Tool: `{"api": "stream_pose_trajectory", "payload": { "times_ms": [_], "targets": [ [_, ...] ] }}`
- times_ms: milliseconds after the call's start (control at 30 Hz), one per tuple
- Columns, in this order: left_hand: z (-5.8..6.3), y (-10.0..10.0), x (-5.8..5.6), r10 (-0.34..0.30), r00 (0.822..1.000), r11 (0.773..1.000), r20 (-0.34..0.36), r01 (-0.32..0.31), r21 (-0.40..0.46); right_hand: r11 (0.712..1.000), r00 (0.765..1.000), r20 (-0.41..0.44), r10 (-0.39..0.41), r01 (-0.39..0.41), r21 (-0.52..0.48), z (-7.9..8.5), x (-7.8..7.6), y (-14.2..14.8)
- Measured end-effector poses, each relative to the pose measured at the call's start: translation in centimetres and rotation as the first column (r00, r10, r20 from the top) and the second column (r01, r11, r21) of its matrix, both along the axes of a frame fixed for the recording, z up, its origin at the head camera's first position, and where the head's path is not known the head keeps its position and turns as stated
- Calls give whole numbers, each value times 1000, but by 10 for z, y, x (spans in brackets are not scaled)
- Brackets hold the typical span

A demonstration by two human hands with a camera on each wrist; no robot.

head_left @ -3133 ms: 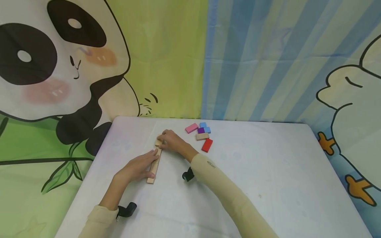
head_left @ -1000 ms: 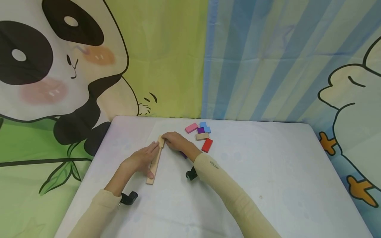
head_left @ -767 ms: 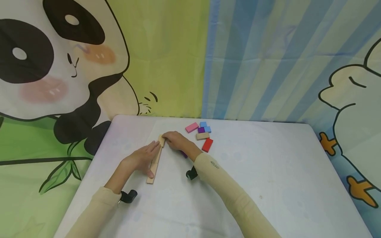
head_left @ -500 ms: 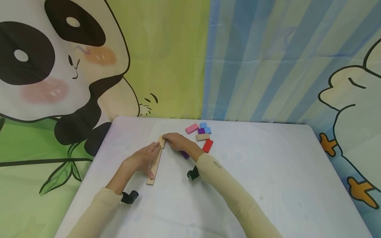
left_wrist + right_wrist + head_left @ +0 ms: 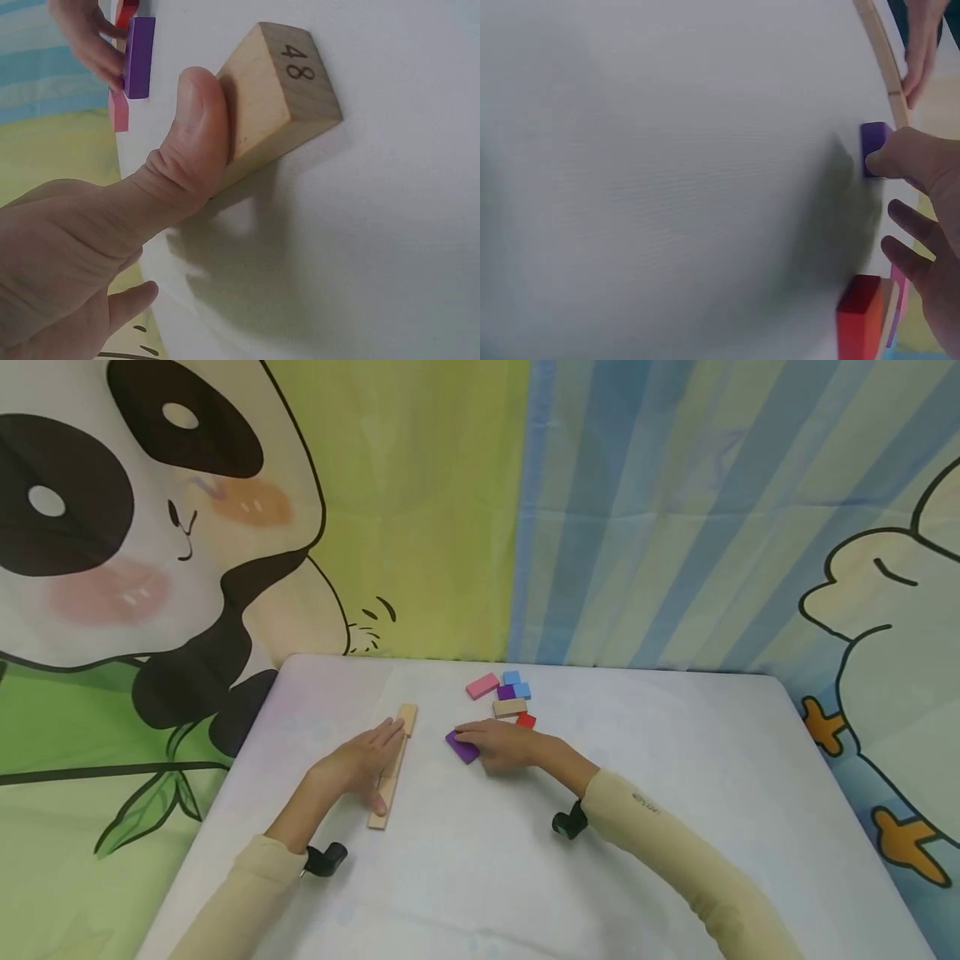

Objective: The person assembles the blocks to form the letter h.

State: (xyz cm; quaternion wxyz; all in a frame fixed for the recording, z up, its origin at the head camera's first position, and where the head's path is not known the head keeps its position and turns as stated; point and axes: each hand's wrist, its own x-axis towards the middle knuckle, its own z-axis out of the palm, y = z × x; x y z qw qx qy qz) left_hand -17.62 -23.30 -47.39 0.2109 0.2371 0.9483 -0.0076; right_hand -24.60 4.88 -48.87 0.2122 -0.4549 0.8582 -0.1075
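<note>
A row of natural wooden blocks (image 5: 393, 768) runs away from me on the left of the white table in the head view. My left hand (image 5: 358, 765) rests along it with fingers fairly straight; its thumb lies on the near block, whose end reads 48 (image 5: 298, 64) in the left wrist view. The far wooden block (image 5: 407, 718) sits beyond my left fingertips. To the right of the row, my right hand (image 5: 504, 745) pinches a purple block (image 5: 462, 748) on the table. The right wrist view has the thumb on this purple block (image 5: 874, 139), its other fingers partly hidden.
Behind my right hand lie a red block (image 5: 526, 721), partly covered, a wooden block (image 5: 510, 708), a pink block (image 5: 482, 686), a smaller purple piece (image 5: 506, 692) and blue blocks (image 5: 522, 691). A printed curtain hangs behind the table's far edge.
My right hand has left the far wooden block and moved right and nearer, onto the purple block. Earlier, that far block was pressed into place at the row's end. My left hand stays put.
</note>
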Motion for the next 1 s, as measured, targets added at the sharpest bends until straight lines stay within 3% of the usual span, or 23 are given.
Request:
{"api": "stream_pose_trajectory", "payload": {
  "times_ms": [200,667,833,1000],
  "targets": [
    [-1,-2,0,-18,1000,1000,-12,18,1,999,992,-121,42,-45,-19,-7,11,10],
    [-3,-1,-3,-12,1000,1000,9,12,-28,991,995,-92,37,-48,-127,-13,2,7],
    [-4,-2,-4,-13,1000,999,13,14,-49,981,999,10,-34,36,-189,-19,1,8],
    [-5,-3,-5,3,1000,999,25,-2,-41,943,991,39,-125,131,-306,-26,-1,9]
  ]
}}
